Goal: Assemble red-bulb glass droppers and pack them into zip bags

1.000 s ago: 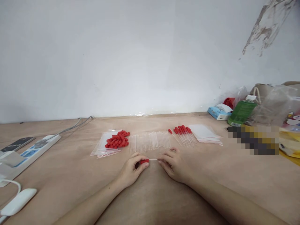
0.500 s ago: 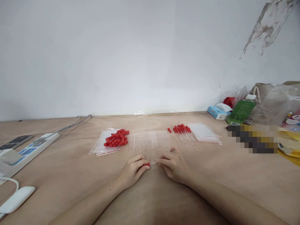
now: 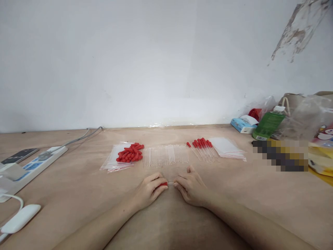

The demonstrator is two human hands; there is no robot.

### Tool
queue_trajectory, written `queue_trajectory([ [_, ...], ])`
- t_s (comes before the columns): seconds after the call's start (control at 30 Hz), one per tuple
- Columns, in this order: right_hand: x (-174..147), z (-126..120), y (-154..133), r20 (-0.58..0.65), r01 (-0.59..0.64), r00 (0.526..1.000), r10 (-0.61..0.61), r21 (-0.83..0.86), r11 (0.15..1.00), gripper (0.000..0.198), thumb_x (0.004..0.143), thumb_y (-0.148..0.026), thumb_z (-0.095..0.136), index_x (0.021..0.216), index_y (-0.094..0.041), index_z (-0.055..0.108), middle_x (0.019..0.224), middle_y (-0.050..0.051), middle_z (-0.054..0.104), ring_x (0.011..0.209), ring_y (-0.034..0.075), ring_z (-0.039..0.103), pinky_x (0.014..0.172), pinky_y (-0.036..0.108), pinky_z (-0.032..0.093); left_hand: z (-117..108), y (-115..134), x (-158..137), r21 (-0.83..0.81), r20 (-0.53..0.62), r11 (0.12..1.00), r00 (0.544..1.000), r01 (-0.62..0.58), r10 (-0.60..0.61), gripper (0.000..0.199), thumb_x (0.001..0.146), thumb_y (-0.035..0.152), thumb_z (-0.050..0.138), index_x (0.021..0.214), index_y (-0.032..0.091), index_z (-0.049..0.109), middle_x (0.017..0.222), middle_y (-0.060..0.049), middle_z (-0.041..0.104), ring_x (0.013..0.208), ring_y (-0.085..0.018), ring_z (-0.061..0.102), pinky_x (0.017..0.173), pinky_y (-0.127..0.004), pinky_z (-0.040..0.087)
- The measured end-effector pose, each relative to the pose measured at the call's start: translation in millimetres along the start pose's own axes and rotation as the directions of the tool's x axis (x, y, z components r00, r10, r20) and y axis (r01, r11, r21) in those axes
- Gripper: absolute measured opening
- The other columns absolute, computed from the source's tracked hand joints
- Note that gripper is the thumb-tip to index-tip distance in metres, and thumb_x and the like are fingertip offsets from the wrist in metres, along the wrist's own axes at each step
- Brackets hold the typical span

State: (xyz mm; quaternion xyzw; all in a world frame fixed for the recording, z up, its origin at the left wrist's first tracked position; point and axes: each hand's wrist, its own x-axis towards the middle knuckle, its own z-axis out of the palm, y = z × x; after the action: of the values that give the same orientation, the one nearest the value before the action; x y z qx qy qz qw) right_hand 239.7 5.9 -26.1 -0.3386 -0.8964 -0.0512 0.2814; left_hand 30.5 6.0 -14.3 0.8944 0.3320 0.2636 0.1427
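My left hand (image 3: 149, 189) pinches a red rubber bulb (image 3: 164, 184) low on the wooden table (image 3: 78, 180). My right hand (image 3: 191, 187) pinches a thin clear glass tube (image 3: 170, 183) whose end meets the bulb, so the hands nearly touch. Behind them lies a row of clear glass tubes (image 3: 166, 155). Left of that row, a heap of red bulbs (image 3: 130, 153) rests on clear zip bags. To the right lie several finished droppers with red bulbs (image 3: 202, 147) beside a stack of empty zip bags (image 3: 227, 147).
A white power strip (image 3: 31, 166) with its cable, a dark phone (image 3: 18, 155) and a white charger (image 3: 20, 218) lie at the left. At the right stand a green bottle (image 3: 267, 124), a tissue pack (image 3: 243, 124) and plastic bags (image 3: 309, 118). A white wall closes the back.
The hands have drawn closer together. The bulb has gone further into the left fingers, and less of the glass tube shows between the hands.
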Motion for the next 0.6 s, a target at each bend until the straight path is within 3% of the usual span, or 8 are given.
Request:
queue_trajectory([
  [0.13, 4.6, -7.4, -2.9, 0.028, 0.006, 1.0, -0.005, -0.022, 1.0, 0.02, 0.084, -0.019, 0.039, 0.072, -0.017, 0.055, 0.065, 0.0, 0.058, 0.056, 0.01, 0.045, 0.069, 0.03, 0.023, -2.3, -3.7, -0.7, 0.032, 0.01, 0.999, 1.0, -0.027, 0.027, 0.024, 0.088, 0.027, 0.04, 0.102, 0.021, 0.058, 0.089, -0.006, 0.057, 0.081, -0.014, 0.055, 0.074, -0.026, 0.045],
  [0.27, 7.2, -18.0, 2.4, 0.078, 0.01, 0.997, 0.0, -0.134, 0.991, 0.016, 0.079, -0.015, 0.043, 0.072, -0.018, 0.057, 0.07, 0.003, 0.061, 0.065, 0.014, 0.052, 0.076, 0.034, 0.025, -5.6, -5.6, -0.6, 0.041, -0.128, 0.997, 0.99, 0.073, -0.067, 0.03, 0.084, 0.028, 0.045, 0.114, 0.024, 0.05, 0.103, -0.007, 0.054, 0.091, -0.017, 0.053, 0.08, -0.029, 0.044],
  [0.37, 8.2, -27.0, 23.7, 0.04, -0.204, 0.976, 0.216, -0.208, 0.957, 0.019, 0.079, -0.016, 0.043, 0.071, -0.018, 0.06, 0.07, 0.005, 0.064, 0.065, 0.016, 0.054, 0.073, 0.034, 0.028, -7.8, -5.7, -0.2, -0.006, -0.13, 0.984, 0.976, 0.177, -0.176, 0.036, 0.083, 0.028, 0.047, 0.119, 0.025, 0.044, 0.106, -0.007, 0.051, 0.083, -0.016, 0.053, 0.071, -0.027, 0.046],
  [0.4, 9.3, -30.4, 33.9, 0.002, -0.342, 0.937, 0.35, -0.204, 0.917, 0.021, 0.08, -0.018, 0.042, 0.07, -0.019, 0.061, 0.068, 0.005, 0.064, 0.063, 0.016, 0.055, 0.07, 0.033, 0.029, -8.3, -5.7, -0.1, -0.013, -0.107, 0.982, 0.976, 0.19, -0.19, 0.035, 0.082, 0.028, 0.047, 0.117, 0.025, 0.046, 0.105, -0.007, 0.051, 0.08, -0.015, 0.053, 0.068, -0.027, 0.046],
  [0.47, 13.1, -36.9, 55.8, -0.071, -0.584, 0.811, 0.581, -0.154, 0.797, 0.024, 0.08, -0.025, 0.043, 0.066, -0.02, 0.062, 0.062, 0.003, 0.064, 0.057, 0.016, 0.055, 0.062, 0.03, 0.03, -8.9, -5.5, 0.1, -0.014, -0.06, 0.982, 0.98, 0.189, -0.189, 0.028, 0.082, 0.027, 0.047, 0.11, 0.024, 0.051, 0.103, -0.006, 0.051, 0.079, -0.015, 0.052, 0.067, -0.027, 0.045],
  [0.53, 18.4, -41.4, 75.4, -0.119, -0.725, 0.689, 0.715, -0.138, 0.675, 0.027, 0.079, -0.032, 0.045, 0.062, -0.021, 0.063, 0.061, 0.003, 0.064, 0.058, 0.018, 0.056, 0.061, 0.031, 0.031, -9.4, -5.1, 0.3, -0.016, -0.039, 0.984, 0.983, 0.177, -0.177, 0.023, 0.082, 0.025, 0.046, 0.103, 0.023, 0.055, 0.101, -0.006, 0.052, 0.082, -0.015, 0.052, 0.07, -0.028, 0.044],
  [0.6, 23.5, -41.7, 88.7, -0.112, -0.786, 0.615, 0.781, -0.165, 0.595, 0.029, 0.076, -0.037, 0.046, 0.058, -0.021, 0.063, 0.062, 0.004, 0.065, 0.063, 0.021, 0.057, 0.064, 0.034, 0.031, -10.0, -4.8, 0.4, -0.025, -0.036, 0.985, 0.985, 0.17, -0.17, 0.02, 0.082, 0.024, 0.046, 0.099, 0.022, 0.057, 0.099, -0.006, 0.053, 0.085, -0.016, 0.052, 0.073, -0.028, 0.044],
])
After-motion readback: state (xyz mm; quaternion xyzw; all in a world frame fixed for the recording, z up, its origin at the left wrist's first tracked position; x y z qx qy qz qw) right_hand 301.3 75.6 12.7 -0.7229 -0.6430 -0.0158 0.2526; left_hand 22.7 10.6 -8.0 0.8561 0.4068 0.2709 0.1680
